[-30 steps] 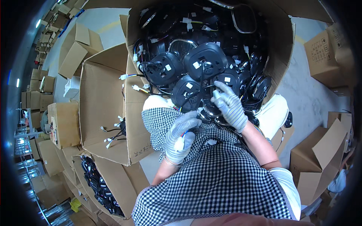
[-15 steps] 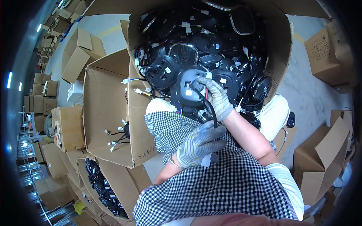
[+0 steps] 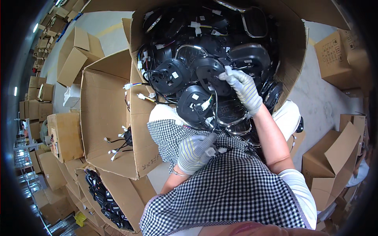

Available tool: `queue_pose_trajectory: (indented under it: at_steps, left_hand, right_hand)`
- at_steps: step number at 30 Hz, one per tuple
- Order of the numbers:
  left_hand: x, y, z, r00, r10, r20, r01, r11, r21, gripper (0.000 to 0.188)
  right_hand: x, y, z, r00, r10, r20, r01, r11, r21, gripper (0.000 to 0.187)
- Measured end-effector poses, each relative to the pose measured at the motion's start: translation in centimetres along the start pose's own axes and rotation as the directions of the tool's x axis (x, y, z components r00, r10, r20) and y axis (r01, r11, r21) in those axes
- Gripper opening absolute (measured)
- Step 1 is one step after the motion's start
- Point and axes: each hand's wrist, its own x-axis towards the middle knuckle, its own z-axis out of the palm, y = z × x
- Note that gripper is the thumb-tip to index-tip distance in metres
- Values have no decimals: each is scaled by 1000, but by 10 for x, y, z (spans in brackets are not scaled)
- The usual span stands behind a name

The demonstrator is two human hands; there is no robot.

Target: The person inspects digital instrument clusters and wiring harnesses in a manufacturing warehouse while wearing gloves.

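Note:
My left hand, in a striped grey glove, is closed low over the checked apron. It grips a black cable, whose white connectors stick out by the fingers. My right hand, gloved too, reaches over the large box. Its fingers pinch together at the edge of a rounded black display unit; what lies between the fingertips is unclear. Just below sits another black display unit with its back and white label upward. A third unit lies to its left with its cable coiled on top.
The large cardboard box holds many black units with shiny rims and loose connectors. At left stands an open carton with a few wired parts. Below it, another box holds small black parts. More cartons stand at right.
The unit that my right hand held up is now down among the others. My right hand has moved right to another unit's edge. My left hand has drawn back slightly left.

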Motion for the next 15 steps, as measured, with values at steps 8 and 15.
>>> queue_pose_trajectory:
  at_steps: [8, 15]
  left_hand:
    - [-17, -40, 17, 890, -449, 81, 410, 864, 292, 36]
    - [-28, -43, 27, 886, -450, 110, 430, 887, 169, 37]
  right_hand:
    - [-8, 23, -34, 914, 402, 49, -391, 844, 367, 19]
    - [-63, 0, 65, 990, 32, -137, -15, 993, 120, 34]
